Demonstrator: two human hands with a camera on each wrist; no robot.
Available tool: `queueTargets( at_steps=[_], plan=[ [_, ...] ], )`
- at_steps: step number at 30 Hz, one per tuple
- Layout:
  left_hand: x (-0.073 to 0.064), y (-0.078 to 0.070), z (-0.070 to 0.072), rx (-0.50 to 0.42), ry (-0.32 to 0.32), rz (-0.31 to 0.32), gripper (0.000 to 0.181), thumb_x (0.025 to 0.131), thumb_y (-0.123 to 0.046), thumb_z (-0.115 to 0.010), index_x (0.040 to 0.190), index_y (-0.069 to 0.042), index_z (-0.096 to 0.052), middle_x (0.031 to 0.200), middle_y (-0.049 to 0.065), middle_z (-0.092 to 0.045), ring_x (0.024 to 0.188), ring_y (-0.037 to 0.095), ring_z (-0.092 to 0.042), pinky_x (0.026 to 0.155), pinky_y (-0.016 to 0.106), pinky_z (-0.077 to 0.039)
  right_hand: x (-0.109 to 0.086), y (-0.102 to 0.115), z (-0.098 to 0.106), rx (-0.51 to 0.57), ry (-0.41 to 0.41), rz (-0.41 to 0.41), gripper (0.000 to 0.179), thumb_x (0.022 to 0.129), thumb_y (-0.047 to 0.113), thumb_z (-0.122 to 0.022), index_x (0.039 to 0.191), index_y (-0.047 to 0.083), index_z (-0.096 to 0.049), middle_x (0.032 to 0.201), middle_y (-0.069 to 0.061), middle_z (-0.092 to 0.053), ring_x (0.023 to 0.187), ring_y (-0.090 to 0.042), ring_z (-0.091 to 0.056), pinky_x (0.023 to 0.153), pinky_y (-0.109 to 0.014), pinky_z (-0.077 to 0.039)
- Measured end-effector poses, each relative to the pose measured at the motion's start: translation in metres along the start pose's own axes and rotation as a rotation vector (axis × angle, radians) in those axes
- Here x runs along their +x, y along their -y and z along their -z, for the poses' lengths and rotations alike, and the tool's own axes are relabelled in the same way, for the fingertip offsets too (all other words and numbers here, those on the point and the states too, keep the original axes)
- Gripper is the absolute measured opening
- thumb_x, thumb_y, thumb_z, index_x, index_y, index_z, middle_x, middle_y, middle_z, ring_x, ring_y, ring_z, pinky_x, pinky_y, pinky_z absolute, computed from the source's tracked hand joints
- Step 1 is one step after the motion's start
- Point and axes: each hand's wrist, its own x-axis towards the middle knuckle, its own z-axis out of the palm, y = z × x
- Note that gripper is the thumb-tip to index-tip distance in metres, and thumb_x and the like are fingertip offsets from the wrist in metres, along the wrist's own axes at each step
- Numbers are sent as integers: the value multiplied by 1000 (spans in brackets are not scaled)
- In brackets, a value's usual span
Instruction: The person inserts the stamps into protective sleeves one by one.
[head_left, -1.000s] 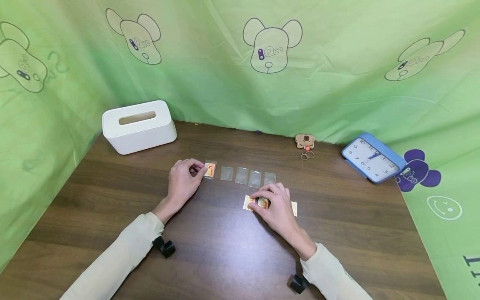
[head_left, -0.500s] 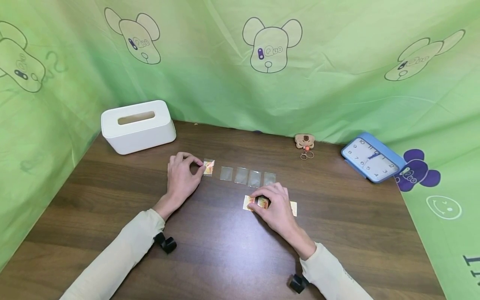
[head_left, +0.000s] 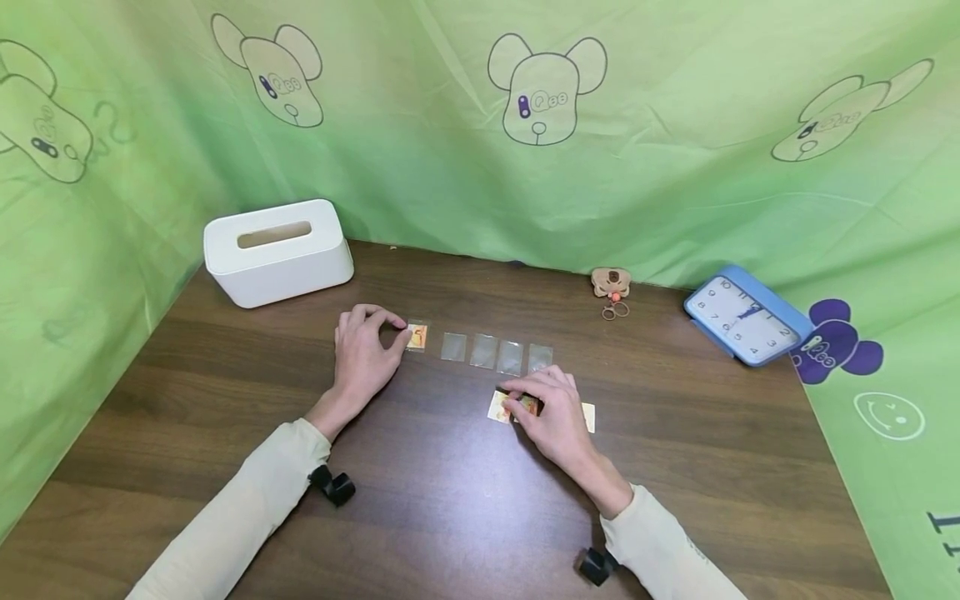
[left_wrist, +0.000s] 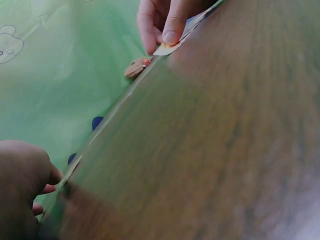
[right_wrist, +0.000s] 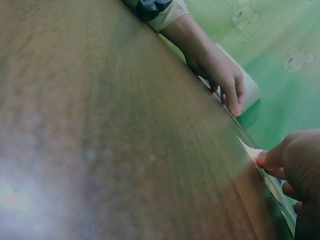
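Observation:
In the head view my left hand (head_left: pixel 367 350) pinches the left edge of a clear plastic sleeve with an orange-and-yellow picture card (head_left: pixel 417 337) in it. My right hand (head_left: pixel 555 412) grips a small pale card (head_left: pixel 497 407) between thumb and fingers, the thumb over its right part. In the right wrist view a white corner of this card (right_wrist: pixel 248 148) angles up beside the thumb. Another picture card (head_left: pixel 529 404) shows beneath the right hand's arch, and a pale card (head_left: pixel 589 417) sticks out past its far side. Several clear sleeves (head_left: pixel 483 351) lie in a row between the hands.
A white tissue box (head_left: pixel 279 258) stands at the back left of the wooden table (head_left: pixel 450 533). Toward the back right are a brown bear-shaped keychain (head_left: pixel 611 283) and a blue clock (head_left: pixel 746 317). Green printed cloth (head_left: pixel 420 167) hangs behind.
My left hand has shifted the sleeved card slightly back and left, and it looks flatter than half a second ago. My right thumb has slid a little to the right on the cards.

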Motion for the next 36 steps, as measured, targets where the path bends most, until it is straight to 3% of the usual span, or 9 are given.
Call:
queueTargets(
  at_steps=[7,14,18,24,29,36],
  plan=[
    [-2,-3,-1,-17,-11,-16,18,97,-16,-84,109,-3,-79,131,23,-62,120,47,-50,105,62,-37,0,-1,-1,4,24,28,30,83,-2,-94,109,11,-89,92,1,-79,91,-18,-59,82,-37,-37],
    [-5,-8,-5,7,-25,-136,18,98,-16,-85,110,-4,-78,141,23,-57,132,48,-42,107,63,-33,1,-5,-3,58,-38,42,18,86,0,-90,100,12,-88,90,3,-78,90,-17,-60,82,-34,-37],
    [-5,-14,-9,14,20,-184,22,99,-23,-86,113,-7,-80,145,21,-55,137,47,-40,104,63,-33,0,-5,-3,91,-64,4,16,86,0,-89,96,13,-86,90,3,-80,90,-18,-62,82,-36,-39],
    [-6,-19,-17,54,97,-226,30,98,-30,-87,121,-12,-83,154,22,-54,147,47,-36,109,65,-32,0,0,0,123,-52,-93,14,87,3,-90,95,14,-86,86,7,-77,88,-18,-63,82,-37,-41],
    [-6,-23,-22,75,111,-237,34,98,-34,-86,124,-12,-84,156,23,-53,155,50,-31,121,71,-22,0,1,1,169,-83,-124,15,85,2,-91,94,13,-85,85,4,-77,84,-20,-65,79,-37,-43],
    [-8,-26,-26,140,130,-271,47,95,-43,-88,131,-13,-83,160,25,-52,159,52,-26,126,73,-16,-1,0,-1,271,-139,-150,20,84,-4,-91,92,13,-85,84,1,-78,81,-25,-64,79,-35,-43]
  ],
)
